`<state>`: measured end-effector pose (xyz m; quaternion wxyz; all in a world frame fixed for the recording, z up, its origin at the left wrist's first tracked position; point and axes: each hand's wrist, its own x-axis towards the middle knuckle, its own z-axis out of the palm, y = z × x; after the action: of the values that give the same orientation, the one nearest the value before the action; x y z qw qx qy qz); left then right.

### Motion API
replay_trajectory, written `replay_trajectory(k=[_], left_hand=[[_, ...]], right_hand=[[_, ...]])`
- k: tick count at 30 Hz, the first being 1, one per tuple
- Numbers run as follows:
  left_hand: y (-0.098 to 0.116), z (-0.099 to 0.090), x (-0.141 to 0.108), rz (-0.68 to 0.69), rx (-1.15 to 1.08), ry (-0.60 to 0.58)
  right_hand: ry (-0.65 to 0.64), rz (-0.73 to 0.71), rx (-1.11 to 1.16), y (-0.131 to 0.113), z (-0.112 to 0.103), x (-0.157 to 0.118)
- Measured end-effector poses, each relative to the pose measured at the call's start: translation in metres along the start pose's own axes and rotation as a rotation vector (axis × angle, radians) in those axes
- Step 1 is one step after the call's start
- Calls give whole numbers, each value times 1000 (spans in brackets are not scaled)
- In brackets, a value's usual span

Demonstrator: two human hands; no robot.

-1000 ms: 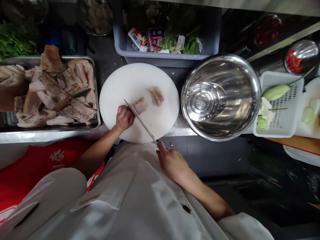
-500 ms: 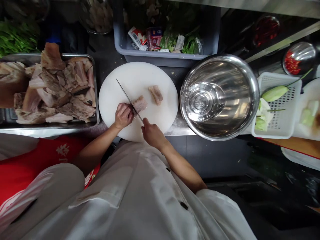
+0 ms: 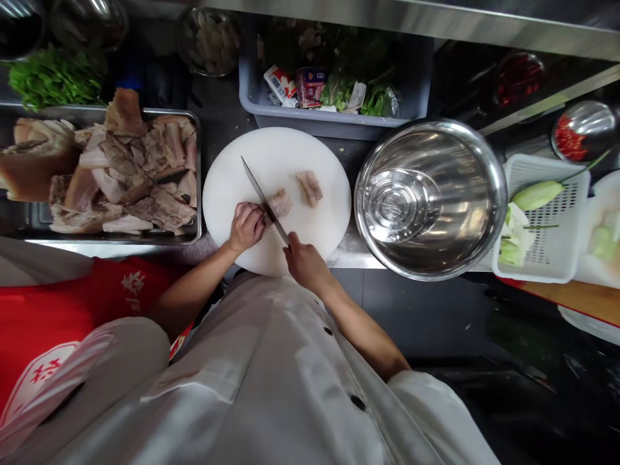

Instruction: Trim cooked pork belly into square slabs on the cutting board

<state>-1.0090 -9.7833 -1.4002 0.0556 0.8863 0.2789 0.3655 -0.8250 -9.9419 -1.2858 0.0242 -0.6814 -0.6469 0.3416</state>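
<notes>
On a round white cutting board [image 3: 225, 174] my left hand [image 3: 247, 226] has its fingers curled down over a piece of meat, mostly hidden beneath them. My right hand [image 3: 307, 261] is closed round the handle of a kitchen knife [image 3: 256, 185]. The blade slants up to the left, close along my left fingertips, between them and a piece of cooked pork [image 3: 281, 202]. Whether the edge is in the meat is hard to see. Another piece of pork [image 3: 309, 188] lies apart, farther right on the board.
A metal tray [image 3: 198, 187] heaped with pork stands on the left, green leaves [image 3: 55, 76] behind it. To the right are a big steel bowl [image 3: 431, 187] and a white basket [image 3: 557, 252] with vegetables. Behind the board sits a grey bin [image 3: 247, 84]. A person in a red apron [image 3: 43, 316] is at left.
The whole view has shifted a little, so everything sits slightly farther right and lower. The knife blade has turned a bit, showing more of its flat side. Both hands keep their grip.
</notes>
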Motion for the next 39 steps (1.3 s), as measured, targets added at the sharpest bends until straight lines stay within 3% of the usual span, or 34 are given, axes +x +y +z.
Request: replay_trajectory(k=[3,5,10,15,21,25,27,31,33,39], left_hand=[[-2,2,-1,-11,0,11],[-4,4,-1,13,-5,18],[-5,5,0,-44,6,-14],[-3,5,2,-68,-50,-30],[0,3,6,-6,-7,-17],[0,3,5,-25,-24,-20],[0,3,3,-38,-30,-39],[-2,2,-2,-3,-23,-40],[-2,0,-3,-24,-23,-36],[-5,2,-5,-47,-27,-7]], right_hand=[[-82,34,-10,5,-9,-46],[-119,47,-9,3,-12,-59],[-57,19,4,-8,-12,-34],[-120,34,41,5,-7,-47],[-12,8,-3,-3,-3,-7],[-95,19,-3,8,7,-35],[-92,27,3,12,12,-36],[15,-6,7,1,14,12],[48,-25,3,-2,8,19],[-82,4,-13,5,-11,-55]])
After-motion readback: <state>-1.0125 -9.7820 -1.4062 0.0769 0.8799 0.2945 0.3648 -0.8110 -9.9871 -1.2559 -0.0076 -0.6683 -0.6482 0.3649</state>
